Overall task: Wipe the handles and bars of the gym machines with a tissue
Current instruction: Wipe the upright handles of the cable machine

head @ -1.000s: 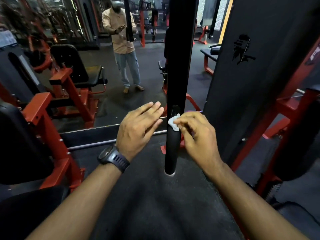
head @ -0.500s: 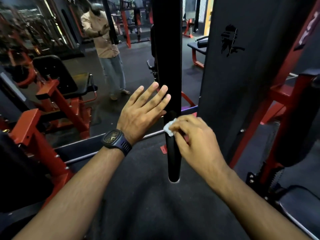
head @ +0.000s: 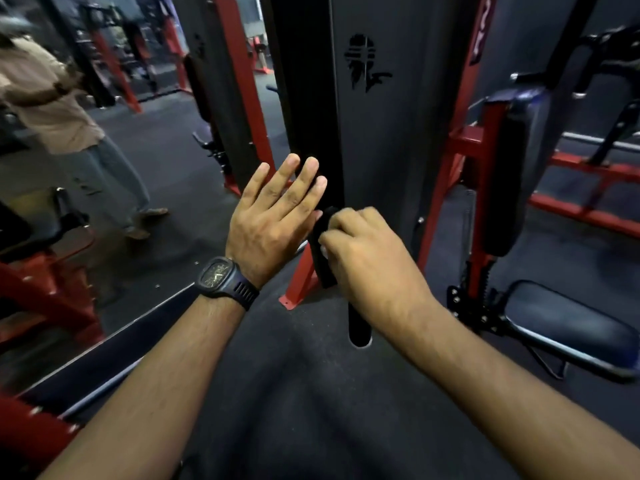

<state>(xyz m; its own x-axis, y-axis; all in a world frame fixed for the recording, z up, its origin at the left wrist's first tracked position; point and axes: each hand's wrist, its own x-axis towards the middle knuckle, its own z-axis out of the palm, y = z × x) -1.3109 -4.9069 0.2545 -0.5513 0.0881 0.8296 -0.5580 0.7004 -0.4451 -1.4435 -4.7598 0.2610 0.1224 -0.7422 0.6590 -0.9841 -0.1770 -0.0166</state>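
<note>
A second ago the right hand (head: 367, 261) only pinched a white wad against the side of the black hanging handle (head: 359, 327) with its fingertips. Now its fingers are curled round the handle, clamped on it above the free lower end. The tissue (head: 324, 251) has all but vanished beneath them, and only a pale speck shows at the thumb side of the grip, pressed to the handle's left face. I judge that the wipe has gone from dabbing one spot to a full wrap, so a slide or twist along the handle would clean its whole girth. The stretch below the grip, down to the rounded tip, looks not yet covered. The left hand (head: 273, 220) has meanwhile risen from low on the handle's left to just beside its upper part. Its fingers are straight and slightly apart, holding nothing, their tips reaching up in front of the black upright (head: 304, 98) behind the handle. Its inner edge lies close against the right hand's knuckles, but whether it actually touches the handle I cannot tell. It seems placed to steady the handle against swinging. The wristwatch (head: 225, 277) sits lower left of the handle, and the view has swung, so the standing person (head: 52, 109) now lies far to the handle's left.
</note>
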